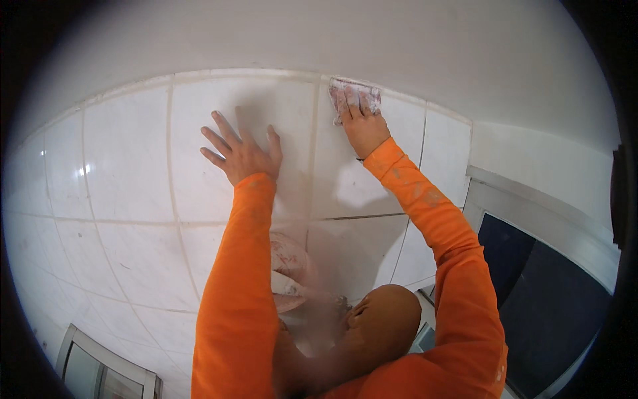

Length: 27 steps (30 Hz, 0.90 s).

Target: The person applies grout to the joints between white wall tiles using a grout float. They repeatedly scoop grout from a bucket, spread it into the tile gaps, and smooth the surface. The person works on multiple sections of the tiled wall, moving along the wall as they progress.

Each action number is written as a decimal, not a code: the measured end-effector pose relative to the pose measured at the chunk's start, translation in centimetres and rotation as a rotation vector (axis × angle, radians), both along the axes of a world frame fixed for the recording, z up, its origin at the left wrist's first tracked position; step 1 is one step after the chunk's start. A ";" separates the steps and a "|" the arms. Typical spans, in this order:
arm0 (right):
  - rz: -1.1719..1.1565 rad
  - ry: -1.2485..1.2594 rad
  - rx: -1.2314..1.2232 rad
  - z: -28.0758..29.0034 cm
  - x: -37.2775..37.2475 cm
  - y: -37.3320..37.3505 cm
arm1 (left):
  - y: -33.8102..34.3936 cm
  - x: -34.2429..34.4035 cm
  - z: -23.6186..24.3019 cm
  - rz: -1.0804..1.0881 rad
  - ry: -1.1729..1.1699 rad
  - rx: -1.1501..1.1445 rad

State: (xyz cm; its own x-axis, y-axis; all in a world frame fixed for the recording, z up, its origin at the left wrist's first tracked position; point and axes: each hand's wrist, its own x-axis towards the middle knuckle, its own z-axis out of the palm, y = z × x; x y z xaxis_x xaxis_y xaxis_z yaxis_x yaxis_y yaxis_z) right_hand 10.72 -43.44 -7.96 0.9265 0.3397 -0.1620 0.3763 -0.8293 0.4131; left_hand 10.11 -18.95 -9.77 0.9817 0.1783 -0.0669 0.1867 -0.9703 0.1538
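My left hand (244, 147) lies spread out on the white tiles (242, 189), its fingers apart and nothing in it. Off to the right, up by the tiles' top edge, my right hand (365, 130) presses a crumpled, whitish and reddish cloth (339, 110) against a tile. The fingers lie over the cloth, which is smeared with white. Both my arms are in orange sleeves, and the right sleeve has pale smudges.
Above the tile edge runs a plain pale surface (372, 40). A pale frame with dark panes (545, 292) stands at the right, and another framed pane (100, 372) at the lower left. Below, between my arms, is a white sack-like thing with red markings (289, 256), partly hidden, beside my brown-clothed knee (392, 312).
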 end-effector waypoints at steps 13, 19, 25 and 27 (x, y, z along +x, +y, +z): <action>-0.700 0.154 0.360 6.2 0.1 -8.6 | -0.1 0.5 -0.3 0.016 -0.009 -0.033; -0.836 0.029 0.378 4.4 1.1 -10.8 | 0.1 0.5 -0.1 0.016 0.014 -0.007; -0.788 0.007 0.487 3.9 2.5 -8.7 | -0.1 0.4 -0.3 0.006 -0.003 0.022; -0.761 0.030 0.509 4.4 3.2 -6.0 | -0.1 0.4 -0.3 0.012 0.011 0.022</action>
State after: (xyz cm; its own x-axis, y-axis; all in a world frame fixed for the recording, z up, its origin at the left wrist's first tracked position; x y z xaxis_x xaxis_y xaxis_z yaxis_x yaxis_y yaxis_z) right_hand 13.93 -49.43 -3.58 0.9273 -0.3241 -0.1874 -0.3419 -0.9370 -0.0712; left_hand 10.56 -19.08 -10.04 0.9787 0.1917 -0.0732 0.1999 -0.9711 0.1306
